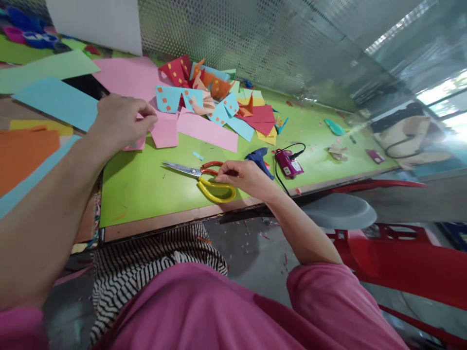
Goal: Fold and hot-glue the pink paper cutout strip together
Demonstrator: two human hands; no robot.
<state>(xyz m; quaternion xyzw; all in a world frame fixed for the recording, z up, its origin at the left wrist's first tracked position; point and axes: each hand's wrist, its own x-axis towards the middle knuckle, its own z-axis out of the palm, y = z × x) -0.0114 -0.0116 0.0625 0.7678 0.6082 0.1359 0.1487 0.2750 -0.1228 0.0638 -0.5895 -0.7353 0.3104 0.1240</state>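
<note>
My left hand (122,119) is closed at the table's left side, thumb and fingertips together on a small pink paper piece (136,145) that it partly covers. Just right of its fingertips lies another cut pink piece (166,131). Scissors (199,172) with one red and one yellow handle rest on the green tabletop, blades pointing left and slightly apart. Over their handles is my right hand (242,176), fingers pinched at the red loop. Blue paper scraps (198,155) sit above the blades.
Folded, spotted paper shapes (175,99) are heaped at the back. Coloured sheets (58,102) overlap on the left. A blue glue gun (260,160) and a purple device with a cable (289,164) lie right of my right hand. A grey stool (339,211) and red chair (404,262) stand at right.
</note>
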